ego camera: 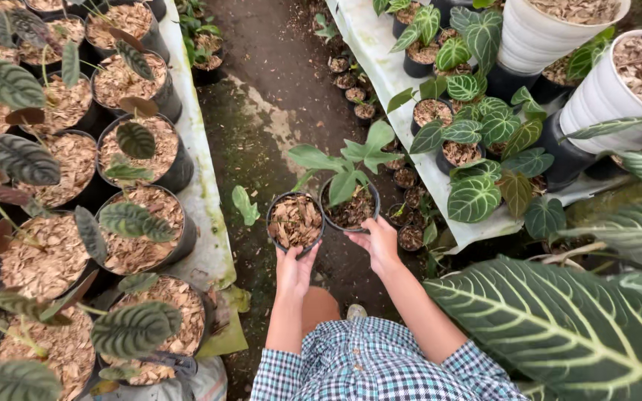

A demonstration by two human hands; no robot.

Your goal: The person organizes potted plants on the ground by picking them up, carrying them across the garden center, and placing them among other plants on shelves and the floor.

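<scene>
Nursery aisle, dirt floor (276, 89) | my left hand (295, 269) cups bark-filled pot (295, 221) | right hand (380, 241) grips leafy seedling pot (349, 204) | I'd keep both level, support from the bases.

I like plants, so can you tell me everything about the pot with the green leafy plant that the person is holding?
The pot with the green plant is small, round and black, probably plastic, filled with dark brown chips. A short plant with broad, light green leaves grows upright from it. The right hand holds its near rim, above the dirt path. Right beside it, seemingly touching, is a similar black pot of bark chips with no plant showing, held by the left hand.
</scene>
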